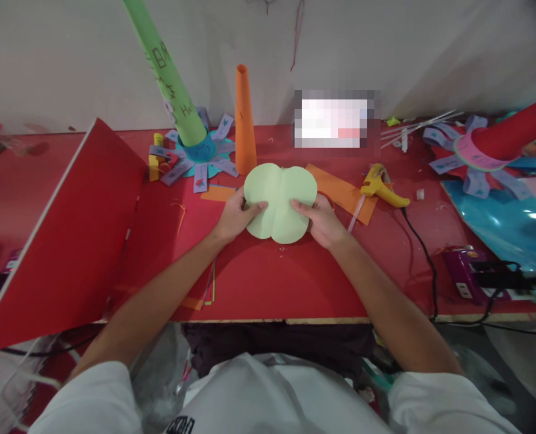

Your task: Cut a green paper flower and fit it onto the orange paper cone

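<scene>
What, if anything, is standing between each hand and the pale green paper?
Nothing visible does. The left hand holds the pale green paper at its left side, and the right hand holds it at its right side. The orange cone stands behind the paper, not between it and either hand.

Head view from above wearer's shirt [268,398], facing forward and down; table [268,283] near, wall [362,48] beyond.

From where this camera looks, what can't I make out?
Head view, hidden: most fingers of the left hand and right hand, behind pale green paper.
Head view, cut off: green tube, by the upper edge.
Head view, cut off: red tube, by the right edge.
Head view, blurred: bright rectangle, by pixelation.
</scene>
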